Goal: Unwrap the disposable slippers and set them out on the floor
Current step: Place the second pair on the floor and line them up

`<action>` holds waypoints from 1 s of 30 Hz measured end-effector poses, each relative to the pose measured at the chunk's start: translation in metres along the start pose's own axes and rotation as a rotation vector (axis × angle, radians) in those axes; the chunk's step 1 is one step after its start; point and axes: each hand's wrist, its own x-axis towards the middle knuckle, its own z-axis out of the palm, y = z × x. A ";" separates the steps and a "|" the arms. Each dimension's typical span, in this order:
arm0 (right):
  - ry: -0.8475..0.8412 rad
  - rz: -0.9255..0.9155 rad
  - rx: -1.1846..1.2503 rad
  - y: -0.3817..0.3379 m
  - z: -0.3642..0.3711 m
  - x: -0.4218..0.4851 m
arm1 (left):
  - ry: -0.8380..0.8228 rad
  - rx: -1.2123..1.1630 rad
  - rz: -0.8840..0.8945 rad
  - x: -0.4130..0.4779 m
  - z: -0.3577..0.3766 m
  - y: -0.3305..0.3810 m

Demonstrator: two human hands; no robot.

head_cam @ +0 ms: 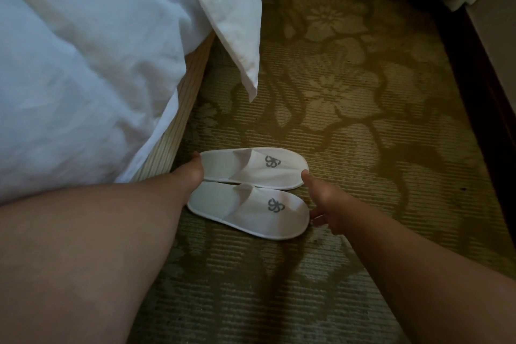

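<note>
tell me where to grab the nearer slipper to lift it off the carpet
Take the nearer slipper by the open edge of its toe cover, coming from above on the side nearest you. It lies flat, sole down, so the cover's mouth is the one raised lip a grip can slip under; its far edge lies close beside the other slipper, leaving little room there.

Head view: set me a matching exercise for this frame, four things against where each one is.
Things:
1 left hand
2 right hand
3 near slipper
4 white bedding corner

Places:
A hangs off the bed over the carpet
B at the toe of the far slipper
C at that slipper's heel
D flat on the carpet, closest to the camera

Pairs: 1-C; 2-B; 3-D; 4-A
</note>
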 end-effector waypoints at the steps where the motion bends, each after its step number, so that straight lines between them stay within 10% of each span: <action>1: -0.003 0.001 -0.001 0.000 -0.001 0.001 | -0.001 -0.005 0.003 0.001 0.000 0.000; 30: -0.006 -0.018 0.075 -0.002 -0.002 0.017 | -0.031 -0.067 0.004 0.009 0.001 -0.001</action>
